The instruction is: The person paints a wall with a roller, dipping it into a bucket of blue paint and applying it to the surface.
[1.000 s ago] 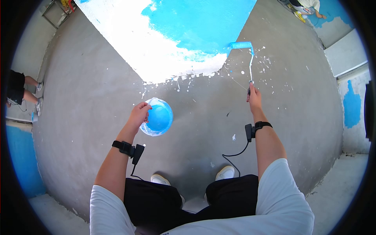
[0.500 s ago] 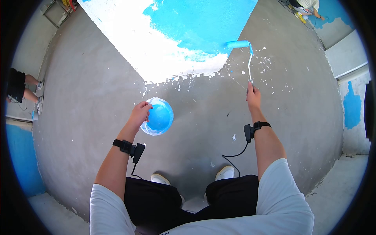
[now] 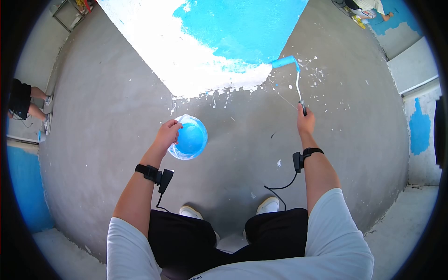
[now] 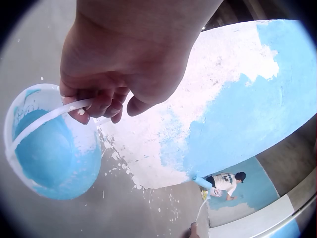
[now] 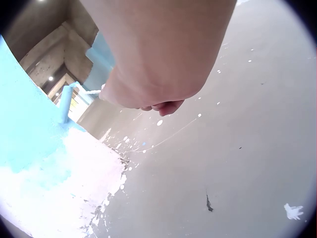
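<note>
My left hand [image 3: 169,133] grips the white handle [image 4: 47,118] of a plastic bucket [image 4: 91,163] with its fingers curled round it. Light blue paint [image 3: 190,139] lies inside, and smears coat the bucket's inner wall. Out to the right, my right hand [image 3: 305,120] holds a paint roller by its dark grip [image 3: 303,107]. The blue roller head [image 3: 283,62] lies at the right edge of a wall panel [image 3: 163,56], close to its lower corner. Bright blue covers the panel's upper right part; the left and bottom are white. In the right wrist view my forearm hides most of the grip.
White paint drops [image 3: 313,74] spatter the grey floor [image 3: 107,154] along the panel's foot. Another person [image 3: 366,10] crouches by a part-blue wall at the upper right. Someone's legs [image 3: 36,105] show at the left. A cable [image 3: 275,187] hangs from my right wrist camera.
The roller head has moved from the panel's edge slightly up, then down, and now tilts. My right hand has shifted slightly down and turned the grip. My left hand and bucket have hardly moved.
</note>
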Available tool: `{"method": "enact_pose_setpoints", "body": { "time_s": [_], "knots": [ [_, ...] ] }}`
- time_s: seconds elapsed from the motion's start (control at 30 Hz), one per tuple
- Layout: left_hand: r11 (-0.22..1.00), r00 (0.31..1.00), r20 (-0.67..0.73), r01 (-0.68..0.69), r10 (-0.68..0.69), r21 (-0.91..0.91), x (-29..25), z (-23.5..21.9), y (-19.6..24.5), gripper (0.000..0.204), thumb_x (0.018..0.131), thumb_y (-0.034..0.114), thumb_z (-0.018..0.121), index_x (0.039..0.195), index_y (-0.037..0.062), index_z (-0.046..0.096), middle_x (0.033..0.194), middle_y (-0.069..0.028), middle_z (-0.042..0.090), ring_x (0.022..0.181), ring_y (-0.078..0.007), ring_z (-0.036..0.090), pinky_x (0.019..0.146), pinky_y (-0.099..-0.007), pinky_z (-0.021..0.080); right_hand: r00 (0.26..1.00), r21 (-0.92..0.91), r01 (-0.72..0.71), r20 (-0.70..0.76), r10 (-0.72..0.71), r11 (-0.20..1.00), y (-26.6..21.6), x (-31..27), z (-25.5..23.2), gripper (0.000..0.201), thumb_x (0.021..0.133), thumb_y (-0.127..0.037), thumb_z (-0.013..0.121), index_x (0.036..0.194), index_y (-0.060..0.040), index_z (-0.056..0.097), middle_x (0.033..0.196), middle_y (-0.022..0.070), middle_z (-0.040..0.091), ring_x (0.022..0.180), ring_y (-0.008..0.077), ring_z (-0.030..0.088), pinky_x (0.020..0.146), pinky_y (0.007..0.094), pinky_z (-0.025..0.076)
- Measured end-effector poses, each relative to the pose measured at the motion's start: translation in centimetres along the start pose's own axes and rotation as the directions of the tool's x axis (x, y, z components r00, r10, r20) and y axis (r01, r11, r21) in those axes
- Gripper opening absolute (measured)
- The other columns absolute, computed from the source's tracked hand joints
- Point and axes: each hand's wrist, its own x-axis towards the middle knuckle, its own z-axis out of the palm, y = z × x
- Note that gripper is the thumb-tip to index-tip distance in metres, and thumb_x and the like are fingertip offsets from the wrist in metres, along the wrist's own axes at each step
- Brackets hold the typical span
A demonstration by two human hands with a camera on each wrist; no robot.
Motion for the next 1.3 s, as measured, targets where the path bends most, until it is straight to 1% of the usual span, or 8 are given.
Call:
{"method": "enact_pose_setpoints", "body": {
  "time_s": [0.33, 0.4, 0.53, 0.73, 0.9, 1.13, 1.23, 1.3],
  "knots": [
    [1.0, 1.0, -0.007, -0.009, 0.009, 0.004, -0.1, -0.3, -0.1, 0.016, 0.089, 0.019, 0.054, 0.092, 0.0041, 0.059, 0.063, -0.0003, 0.048, 0.049, -0.0087, 0.044, 0.049, -0.0255, 0.041, 0.993, 0.081, 0.109, -0.064, -0.104, 0.991, -1.4, -0.1, 1.2, 0.051, 0.091, -0.048, 0.055, 0.085, 0.0015, 0.064, 0.07, 0.0196, 0.061, 0.065, 0.0349, 0.056, 0.063, 0.0423, 0.044],
    [1.0, 1.0, -0.01, -0.01, 0.01, 0.005, 0.0, -0.3, -0.2, 0.016, 0.088, 0.019, 0.054, 0.093, 0.0042, 0.059, 0.063, -0.0003, 0.048, 0.049, -0.0087, 0.045, 0.049, -0.0255, 0.041, 0.998, 0.015, -0.004, 0.061, 0.003, 1.0, -0.8, 0.0, 0.8, 0.051, 0.091, -0.048, 0.055, 0.086, 0.0015, 0.065, 0.071, 0.0196, 0.061, 0.066, 0.0349, 0.056, 0.064, 0.042, 0.045],
    [1.0, 1.0, -0.008, -0.008, 0.008, 0.01, 0.2, -0.3, -0.4, 0.016, 0.088, 0.019, 0.054, 0.093, 0.0043, 0.059, 0.063, -0.0006, 0.049, 0.05, -0.0087, 0.045, 0.049, -0.0255, 0.041, 0.997, 0.006, -0.026, 0.072, 0.025, 1.0, -0.4, -0.2, 0.1, 0.052, 0.091, -0.049, 0.055, 0.085, 0.0018, 0.065, 0.071, 0.0197, 0.061, 0.065, 0.0343, 0.056, 0.064, 0.0417, 0.045],
    [1.0, 1.0, -0.012, -0.011, 0.011, 0.005, 0.0, -0.1, -0.2, 0.014, 0.091, 0.019, 0.053, 0.09, 0.0059, 0.058, 0.06, 0.0022, 0.044, 0.049, -0.0065, 0.041, 0.048, -0.0232, 0.039, 0.993, 0.145, 0.022, 0.11, -0.038, 0.989, -1.5, 0.2, 0.9, 0.055, 0.093, -0.05, 0.053, 0.074, 0.0014, 0.056, 0.058, 0.0058, 0.049, 0.056, 0.0144, 0.047, 0.055, 0.0332, 0.04],
    [1.0, 1.0, -0.011, -0.002, 0.002, -0.001, -0.2, -0.2, 0.0, 0.014, 0.091, 0.019, 0.053, 0.091, 0.0057, 0.058, 0.06, 0.0022, 0.044, 0.049, -0.0066, 0.041, 0.048, -0.0234, 0.039, 0.948, 0.397, -0.183, 0.314, 0.055, 0.899, -0.2, 0.6, 3.6, 0.054, 0.093, -0.054, 0.051, 0.063, -0.0093, 0.047, 0.055, -0.0013, 0.044, 0.045, 0.0093, 0.042, 0.042, 0.0265, 0.036],
    [1.0, 1.0, 0.0, -0.012, 0.012, 0.008, -0.1, 0.0, 0.0, 0.014, 0.092, 0.018, 0.052, 0.091, 0.0057, 0.058, 0.06, 0.002, 0.044, 0.05, -0.0067, 0.041, 0.047, -0.0235, 0.039, 0.955, 0.223, -0.18, 0.272, 0.117, 0.958, 2.4, 0.6, 2.6, 0.056, 0.09, -0.055, 0.056, 0.062, -0.008, 0.049, 0.054, -0.0006, 0.045, 0.046, 0.0093, 0.041, 0.044, 0.0278, 0.035],
    [1.0, 1.0, 0.001, -0.015, 0.015, 0.02, 0.1, 0.0, -0.1, 0.014, 0.092, 0.018, 0.053, 0.091, 0.0057, 0.058, 0.06, 0.002, 0.044, 0.05, -0.0067, 0.041, 0.047, -0.0235, 0.039, 0.898, 0.194, -0.314, 0.38, 0.224, 0.93, 1.0, -0.1, 1.0, 0.056, 0.09, -0.057, 0.056, 0.062, -0.0082, 0.048, 0.053, -0.0001, 0.045, 0.045, 0.0101, 0.044, 0.045, 0.0281, 0.039],
    [1.0, 1.0, -0.002, -0.009, 0.009, 0.016, 0.1, -0.1, -0.2, 0.014, 0.092, 0.018, 0.053, 0.091, 0.0057, 0.058, 0.06, 0.002, 0.044, 0.05, -0.0067, 0.041, 0.047, -0.0234, 0.039, 0.786, 0.275, -0.49, 0.551, 0.282, 0.827, 0.9, -0.1, 0.7, 0.056, 0.089, -0.058, 0.056, 0.064, -0.0088, 0.047, 0.052, -0.0007, 0.044, 0.044, 0.0104, 0.043, 0.046, 0.0283, 0.041]
  ]
}}
